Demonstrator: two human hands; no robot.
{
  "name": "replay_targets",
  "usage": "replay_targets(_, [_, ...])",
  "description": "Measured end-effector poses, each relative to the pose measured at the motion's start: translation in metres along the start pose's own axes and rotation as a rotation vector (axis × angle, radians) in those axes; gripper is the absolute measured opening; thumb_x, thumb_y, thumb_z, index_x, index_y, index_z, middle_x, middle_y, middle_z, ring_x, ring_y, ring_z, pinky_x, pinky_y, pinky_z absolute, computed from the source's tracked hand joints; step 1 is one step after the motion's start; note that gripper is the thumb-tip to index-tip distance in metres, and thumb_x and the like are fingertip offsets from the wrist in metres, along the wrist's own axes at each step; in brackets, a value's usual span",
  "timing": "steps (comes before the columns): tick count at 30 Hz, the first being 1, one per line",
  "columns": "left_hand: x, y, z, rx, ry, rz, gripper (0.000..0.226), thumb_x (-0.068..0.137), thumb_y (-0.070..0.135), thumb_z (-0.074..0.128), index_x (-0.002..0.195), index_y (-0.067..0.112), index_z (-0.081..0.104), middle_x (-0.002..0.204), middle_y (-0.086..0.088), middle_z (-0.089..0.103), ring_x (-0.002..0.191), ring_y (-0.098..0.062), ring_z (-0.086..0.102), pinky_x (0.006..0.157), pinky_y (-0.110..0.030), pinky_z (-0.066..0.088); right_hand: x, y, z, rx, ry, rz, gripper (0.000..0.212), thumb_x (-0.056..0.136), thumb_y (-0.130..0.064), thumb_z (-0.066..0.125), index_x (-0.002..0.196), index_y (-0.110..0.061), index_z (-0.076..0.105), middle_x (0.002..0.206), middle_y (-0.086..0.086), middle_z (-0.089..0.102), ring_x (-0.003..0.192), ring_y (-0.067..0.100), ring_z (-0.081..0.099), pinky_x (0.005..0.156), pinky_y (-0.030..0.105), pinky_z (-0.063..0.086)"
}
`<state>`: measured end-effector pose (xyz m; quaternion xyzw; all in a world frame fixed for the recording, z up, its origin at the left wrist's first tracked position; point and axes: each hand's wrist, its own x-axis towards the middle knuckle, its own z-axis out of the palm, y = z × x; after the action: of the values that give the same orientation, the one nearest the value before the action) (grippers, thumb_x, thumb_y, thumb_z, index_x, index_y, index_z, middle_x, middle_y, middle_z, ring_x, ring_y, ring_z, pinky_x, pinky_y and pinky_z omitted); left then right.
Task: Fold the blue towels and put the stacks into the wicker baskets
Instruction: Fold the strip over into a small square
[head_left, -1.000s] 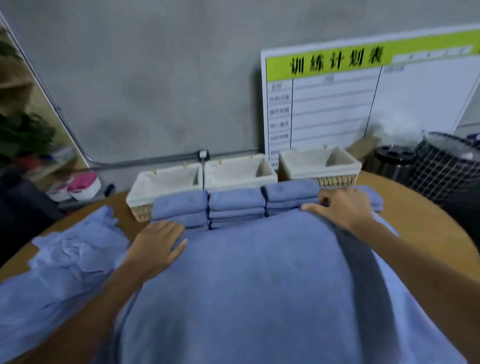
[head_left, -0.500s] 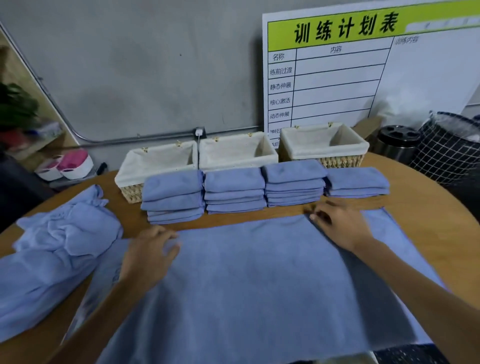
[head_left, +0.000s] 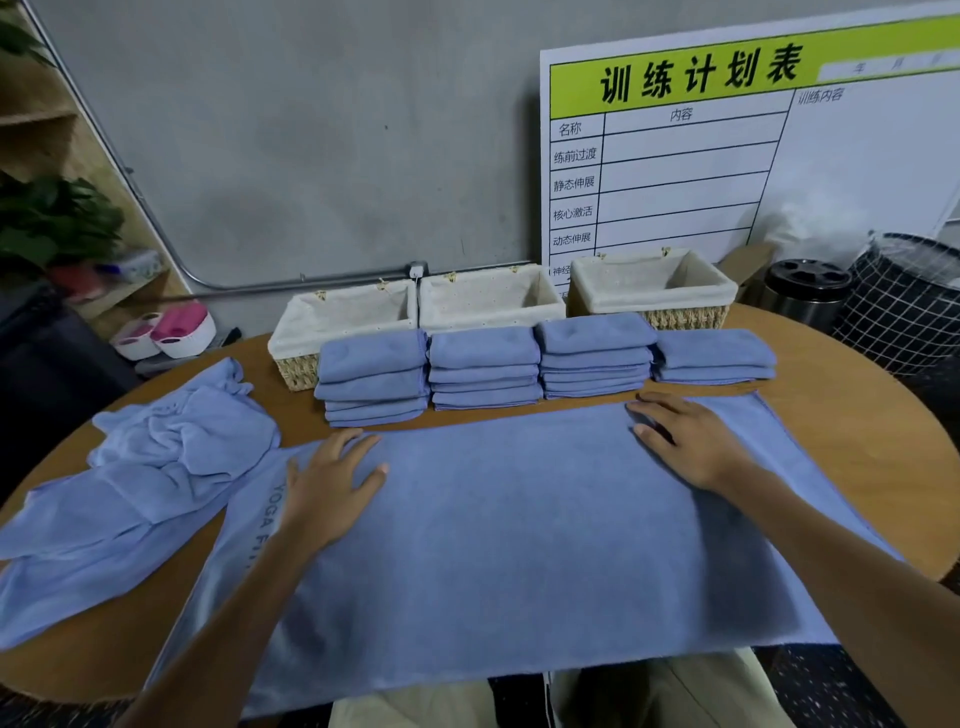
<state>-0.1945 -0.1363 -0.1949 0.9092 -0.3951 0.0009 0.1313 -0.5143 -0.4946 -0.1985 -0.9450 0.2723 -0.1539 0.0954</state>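
A large blue towel lies spread flat on the round wooden table. My left hand rests flat on its left part, fingers straight. My right hand presses flat near its far right edge. Behind the towel stand several stacks of folded blue towels. Three wicker baskets with white liners stand in a row at the back: left basket, middle basket, right basket. All three look hollow inside. A heap of unfolded blue towels lies at the left.
A white planning board leans on the grey wall behind the baskets. A black canister and a checked laundry bag stand at the right, off the table. Pink and white containers sit on the floor at the left.
The towel has been drawn back from the stacks and now lies flat. Both hands slid toward me with it and rest flat on it, fingers straight.
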Motion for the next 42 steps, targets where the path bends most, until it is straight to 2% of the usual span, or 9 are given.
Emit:
replay_targets(6, [0.003,0.000,0.001,-0.067,0.060,-0.002,0.057,0.092,0.060,0.034,0.140,0.036,0.053,0.144,0.010,0.047,0.133,-0.021,0.046,0.112,-0.059,0.027,0.008,0.003,-0.002,0.008,-0.010,0.010,0.047,0.102,-0.045,0.044,0.144,-0.026,0.052,0.154,-0.002,0.043,0.144,0.019,0.034,0.117,0.041,0.030])
replay_targets(10, [0.008,-0.006,0.000,-0.158,0.140,-0.003,0.047,0.095,0.044,0.039,0.128,0.022,0.064,0.133,0.000,0.060,0.120,-0.029,0.058,0.103,-0.059,0.041,0.009,0.005,-0.001,0.014,-0.007,0.030,0.056,0.099,-0.058,0.032,0.141,-0.029,0.054,0.151,-0.003,0.046,0.142,0.019,0.037,0.114,0.044,0.033])
replay_targets(14, [0.011,-0.010,0.002,-0.223,0.232,0.019,0.033,0.092,0.027,0.051,0.116,0.015,0.071,0.123,-0.004,0.068,0.108,-0.031,0.065,0.090,-0.046,0.051,0.014,0.010,0.001,0.035,0.010,0.053,0.062,0.096,-0.063,0.027,0.138,-0.029,0.056,0.149,-0.001,0.049,0.139,0.021,0.041,0.112,0.047,0.035])
replay_targets(20, [0.018,-0.023,-0.005,-0.070,0.176,0.079,0.029,0.097,0.033,0.063,0.123,0.022,0.068,0.129,0.000,0.067,0.115,-0.028,0.063,0.094,-0.047,0.049,0.014,0.012,0.002,0.029,0.019,0.064,0.071,0.091,-0.070,0.021,0.137,-0.030,0.057,0.149,-0.001,0.049,0.139,0.022,0.042,0.111,0.048,0.036])
replay_targets(22, [0.020,-0.028,-0.004,-0.065,0.233,0.034,0.029,0.096,0.040,0.061,0.119,0.024,0.068,0.124,0.000,0.068,0.111,-0.029,0.064,0.093,-0.051,0.050,0.014,0.010,0.001,0.040,0.031,0.071,0.071,0.090,-0.071,0.023,0.135,-0.029,0.058,0.147,0.000,0.052,0.138,0.022,0.043,0.111,0.048,0.037])
replay_targets(26, [0.021,-0.028,-0.002,-0.121,0.284,-0.005,0.026,0.102,0.031,0.055,0.119,0.017,0.067,0.123,-0.006,0.067,0.109,-0.035,0.063,0.093,-0.053,0.047,0.013,0.010,0.001,0.058,0.059,0.052,0.069,0.090,-0.071,0.029,0.131,-0.027,0.062,0.144,0.001,0.055,0.136,0.022,0.047,0.109,0.048,0.039])
replay_targets(32, [0.020,-0.028,-0.005,-0.110,0.208,-0.032,0.041,0.095,0.040,0.051,0.127,0.019,0.066,0.133,-0.002,0.060,0.118,-0.033,0.057,0.101,-0.056,0.042,0.014,0.017,0.006,0.074,0.102,0.067,0.072,0.089,-0.077,0.026,0.129,-0.031,0.064,0.141,-0.002,0.058,0.134,0.020,0.049,0.110,0.050,0.039])
replay_targets(35, [0.020,-0.027,-0.005,-0.090,0.199,-0.043,0.035,0.099,0.033,0.058,0.131,0.019,0.064,0.137,0.001,0.056,0.122,-0.031,0.055,0.104,-0.053,0.040,0.015,0.018,0.007,0.052,0.102,0.075,0.068,0.090,-0.073,0.028,0.131,-0.031,0.062,0.143,-0.003,0.056,0.135,0.021,0.047,0.111,0.050,0.038])
replay_targets(42, [0.021,-0.029,-0.001,-0.094,0.251,-0.031,0.035,0.103,0.022,0.052,0.135,0.013,0.060,0.136,-0.006,0.058,0.119,-0.036,0.056,0.102,-0.060,0.041,0.015,0.019,0.006,0.030,0.082,0.065,0.060,0.094,-0.065,0.036,0.135,-0.028,0.060,0.147,-0.002,0.053,0.137,0.022,0.045,0.111,0.049,0.038])
